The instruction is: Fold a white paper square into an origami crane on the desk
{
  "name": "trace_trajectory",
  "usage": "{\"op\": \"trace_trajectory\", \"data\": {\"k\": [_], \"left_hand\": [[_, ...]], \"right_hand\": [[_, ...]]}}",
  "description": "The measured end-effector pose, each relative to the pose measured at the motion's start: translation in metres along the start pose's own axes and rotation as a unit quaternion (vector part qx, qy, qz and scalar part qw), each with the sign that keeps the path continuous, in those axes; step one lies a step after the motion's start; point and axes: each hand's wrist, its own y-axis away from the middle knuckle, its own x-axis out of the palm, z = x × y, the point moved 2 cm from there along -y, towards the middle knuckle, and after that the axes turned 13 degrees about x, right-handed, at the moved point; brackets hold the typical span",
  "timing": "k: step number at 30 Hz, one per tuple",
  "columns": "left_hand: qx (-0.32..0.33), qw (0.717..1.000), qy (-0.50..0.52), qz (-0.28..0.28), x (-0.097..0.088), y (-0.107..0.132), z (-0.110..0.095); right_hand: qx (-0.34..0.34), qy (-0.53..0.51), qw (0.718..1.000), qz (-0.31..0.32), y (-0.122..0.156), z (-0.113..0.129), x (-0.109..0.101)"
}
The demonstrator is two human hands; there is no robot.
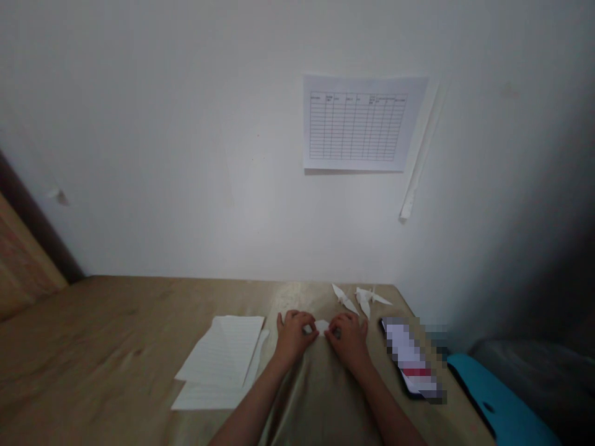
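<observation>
A small piece of folded white paper (321,326) lies on the wooden table (116,347) between my two hands. My left hand (294,336) is curled, its fingertips pinching the paper's left edge. My right hand (348,337) is curled too, pinching the right edge. Both forearms reach in from the bottom of the view. Just beyond my right hand lie two finished white paper cranes (344,298) (369,298).
A stack of lined white sheets (222,362) lies left of my left hand. A phone (411,362) sits at the right, beside a blue object (493,402) off the table's edge. A printed table sheet (357,124) hangs on the white wall.
</observation>
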Motion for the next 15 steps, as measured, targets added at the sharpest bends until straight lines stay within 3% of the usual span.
{"op": "trace_trajectory", "data": {"k": [15], "left_hand": [[0.015,1.000,-0.014,-0.003,0.0053,0.0008,-0.0008]], "right_hand": [[0.009,0.006,1.000,0.021,0.0030,0.0032,0.0008]]}}
